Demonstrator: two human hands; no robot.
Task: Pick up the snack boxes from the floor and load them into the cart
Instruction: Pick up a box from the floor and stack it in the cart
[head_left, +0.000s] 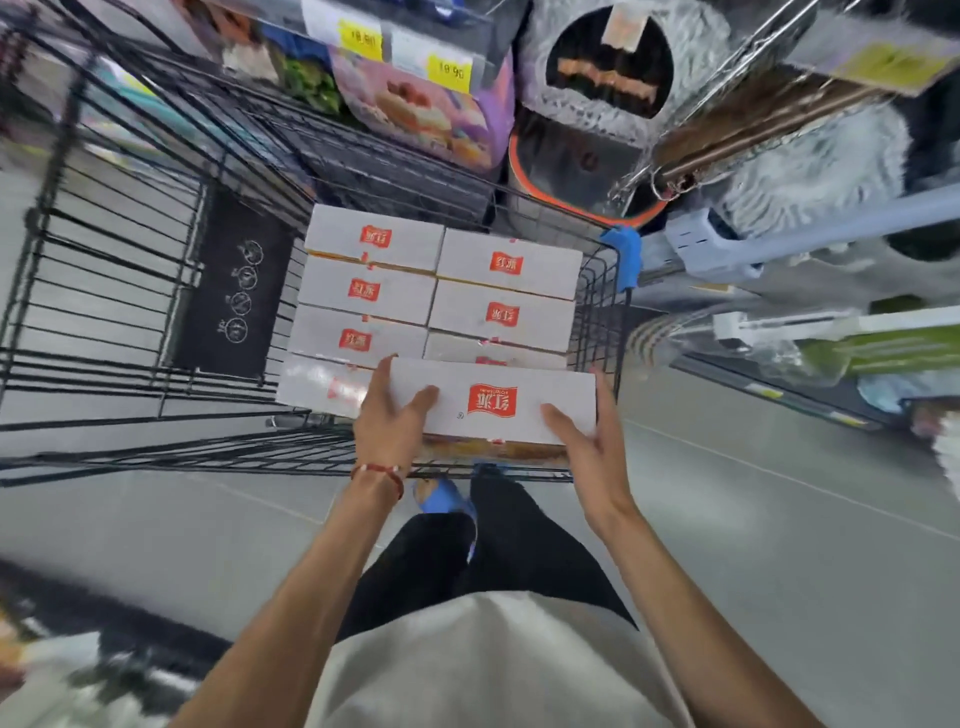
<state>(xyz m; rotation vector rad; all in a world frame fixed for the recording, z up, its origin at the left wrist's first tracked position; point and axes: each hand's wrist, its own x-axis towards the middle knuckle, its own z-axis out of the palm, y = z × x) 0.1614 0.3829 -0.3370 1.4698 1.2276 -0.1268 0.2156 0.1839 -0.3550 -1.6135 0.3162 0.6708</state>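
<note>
The snack box (493, 402) is held level above the near end of the cart (597, 312), logo side up. It appears to hang over the last free place in the right-hand row, just beside the nearest of the loaded boxes (363, 288) in the left row. The step in hand is judged to be the setting-down of this box, and most of the loading appears done, since seven boxes are seen lying flat in two rows. The box should be kept flat and its long edges lined up with the neighbours before it is lowered, so that no corner is caught on the wire wall at the right or on the box at the left. As both ends are covered by fingers, one end is best let down first and the fingers drawn out from the narrow gaps before the other end is released. The left hand (392, 415) is clasped on the left end, thumb laid on the top face and fingers run along the end; a red cord bracelet (379, 473) is worn at that wrist. The right hand (582, 436) is clasped on the right end in the same way, thumb on top and fingers up the side. Both forearms are stretched forward and slightly inward over the cart's near rim.
</note>
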